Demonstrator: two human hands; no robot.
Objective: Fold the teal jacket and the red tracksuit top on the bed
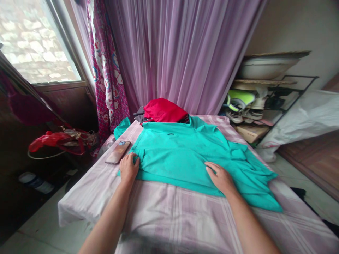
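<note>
A teal shirt [169, 155] lies spread across the table, its body fairly smooth and its right side creased and bunched. At the shirt's left edge rests my left hand [129, 167], fingers bent a little and thumb apart, touching the cloth. My right hand [220, 177] lies on the near right part of the shirt, palm down with its fingers apart. Neither hand appears to grip the fabric. Just left of my left hand is a phone [118, 152], camera side up. Behind the shirt sits a heap of red cloth [164, 110] with some dark cloth [139, 114] beside it.
A plaid tablecloth [169, 211] covers the table. Purple curtains [172, 53] hang behind it. To the right stands a rack [302, 93] with shoes [254, 113] and a basin [268, 67], near a white plastic bag [304, 120]. Red bags [50, 141] hang at the left.
</note>
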